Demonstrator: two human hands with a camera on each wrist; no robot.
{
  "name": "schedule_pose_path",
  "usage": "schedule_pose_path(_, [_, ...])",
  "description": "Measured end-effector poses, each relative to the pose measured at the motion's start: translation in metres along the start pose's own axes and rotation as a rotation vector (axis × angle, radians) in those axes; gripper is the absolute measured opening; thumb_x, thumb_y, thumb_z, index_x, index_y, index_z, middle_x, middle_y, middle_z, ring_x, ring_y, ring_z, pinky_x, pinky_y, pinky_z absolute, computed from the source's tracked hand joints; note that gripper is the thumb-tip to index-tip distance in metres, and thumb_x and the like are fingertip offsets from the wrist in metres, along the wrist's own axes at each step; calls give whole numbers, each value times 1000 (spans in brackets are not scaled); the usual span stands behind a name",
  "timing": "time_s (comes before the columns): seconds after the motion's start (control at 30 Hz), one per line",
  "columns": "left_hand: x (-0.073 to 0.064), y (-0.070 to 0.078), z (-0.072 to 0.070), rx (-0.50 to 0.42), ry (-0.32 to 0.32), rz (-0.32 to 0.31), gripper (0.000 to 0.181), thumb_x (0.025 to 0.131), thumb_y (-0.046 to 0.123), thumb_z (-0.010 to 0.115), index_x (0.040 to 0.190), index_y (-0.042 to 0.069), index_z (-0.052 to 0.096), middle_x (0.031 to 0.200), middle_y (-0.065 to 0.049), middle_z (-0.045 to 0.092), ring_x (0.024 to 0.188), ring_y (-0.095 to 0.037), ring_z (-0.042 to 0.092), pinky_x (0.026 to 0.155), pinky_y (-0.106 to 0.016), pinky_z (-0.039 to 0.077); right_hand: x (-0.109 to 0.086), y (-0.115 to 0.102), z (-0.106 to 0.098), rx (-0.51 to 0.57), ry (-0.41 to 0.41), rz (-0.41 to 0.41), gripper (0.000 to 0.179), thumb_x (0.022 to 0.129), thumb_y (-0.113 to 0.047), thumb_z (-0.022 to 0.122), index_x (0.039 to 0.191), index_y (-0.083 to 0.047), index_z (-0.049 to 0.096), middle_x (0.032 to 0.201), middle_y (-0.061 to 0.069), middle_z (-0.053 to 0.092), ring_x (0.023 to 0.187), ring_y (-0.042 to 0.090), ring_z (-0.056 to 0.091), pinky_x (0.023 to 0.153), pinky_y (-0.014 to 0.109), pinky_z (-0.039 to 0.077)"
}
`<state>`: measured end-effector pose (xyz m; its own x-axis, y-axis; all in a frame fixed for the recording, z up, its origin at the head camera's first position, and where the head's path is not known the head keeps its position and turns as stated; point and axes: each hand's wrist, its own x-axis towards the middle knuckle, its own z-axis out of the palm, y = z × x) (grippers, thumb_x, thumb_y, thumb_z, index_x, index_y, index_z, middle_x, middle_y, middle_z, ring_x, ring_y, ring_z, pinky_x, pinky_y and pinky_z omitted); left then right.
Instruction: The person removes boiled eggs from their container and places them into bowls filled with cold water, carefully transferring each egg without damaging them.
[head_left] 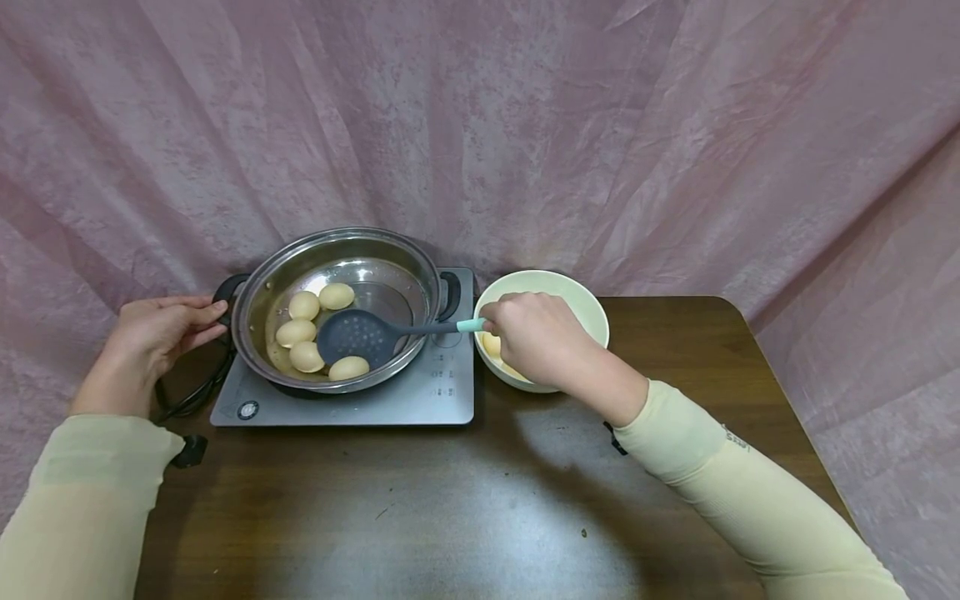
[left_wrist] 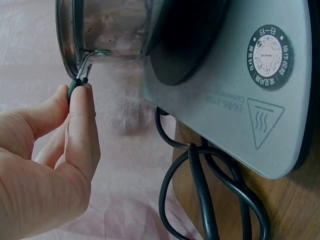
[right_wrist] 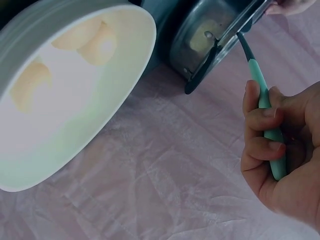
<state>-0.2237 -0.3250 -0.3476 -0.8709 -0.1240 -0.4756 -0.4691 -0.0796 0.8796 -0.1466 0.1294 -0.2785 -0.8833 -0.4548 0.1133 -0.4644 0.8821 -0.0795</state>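
Note:
A steel pot with several pale eggs and some water stands at the left in the head view. My left hand pinches the pot's black left handle between thumb and fingers. With my right hand I grip the mint-green handle of a dark slotted spoon. Its perforated head is over the pot, beside the eggs, with nothing seen lying on it. Under my right hand is a pale green bowl, partly hidden, with eggs inside.
The pot sits on a grey induction cooker. A black cable lies bundled at the cooker's left side. Behind the brown wooden table hangs a pink curtain, close to the pot and bowl.

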Motion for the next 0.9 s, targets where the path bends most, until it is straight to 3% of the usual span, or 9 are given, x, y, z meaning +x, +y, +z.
schedule_pose_path(0.5, [0,0,0,-7,2,-3,18,70,7,82,79,19,72,76,6,69,75,-7,70,74,-25,61,0,0,1,50,-3,-18,23,88,-18,62,66,-21,56,55,-4,44,53,16,41,41,30,35])
schedule_pose_path(0.9, [1,0,1,15,11,-14,22,70,8,82,83,20,71,77,8,68,76,-7,70,76,-25,61,-1,2,-4,150,-79,-1,26,90,-17,59,65,-24,56,56,-8,43,56,12,39,44,24,33])
